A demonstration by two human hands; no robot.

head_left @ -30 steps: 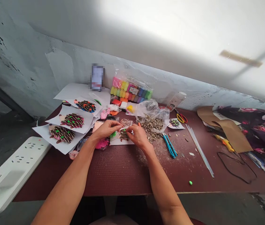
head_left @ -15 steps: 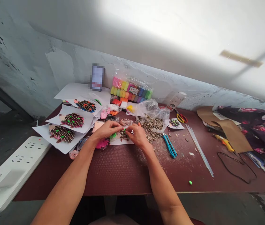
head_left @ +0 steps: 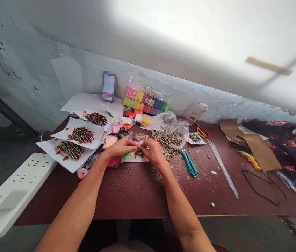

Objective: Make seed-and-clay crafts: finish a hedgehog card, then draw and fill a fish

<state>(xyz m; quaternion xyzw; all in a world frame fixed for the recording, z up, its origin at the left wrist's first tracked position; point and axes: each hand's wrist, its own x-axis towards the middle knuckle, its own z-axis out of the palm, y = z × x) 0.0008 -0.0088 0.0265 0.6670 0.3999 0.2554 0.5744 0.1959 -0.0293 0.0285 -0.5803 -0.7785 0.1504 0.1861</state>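
My left hand (head_left: 121, 147) and my right hand (head_left: 152, 151) meet fingertip to fingertip, both pinched on a small bit of green clay (head_left: 139, 145). Beneath them lies a white card (head_left: 135, 160) bearing a half-hidden picture made of striped sunflower seeds (head_left: 138, 153). A bag of bright green clay (head_left: 125, 156) rests by my left fingers, with pink clay (head_left: 114, 161) under that wrist. Beyond my right hand is a heap of sunflower seeds (head_left: 169, 139), partly in a clear plastic bag (head_left: 172, 122).
Seed hedgehog pictures (head_left: 80, 135) lie on paper at left, beside a white power strip (head_left: 23, 189). Coloured clay packs (head_left: 146, 102) stand at the back. Rightward are a blue cutter (head_left: 189, 163), scissors (head_left: 202, 132), glue sticks (head_left: 222, 168), a yellow glue gun (head_left: 253, 161) and a green clay ball (head_left: 212, 204).
My left hand has shifted slightly, and its fingertips have come closer to my right fingertips. The green clay bag beside it shows a little lower and more fully.
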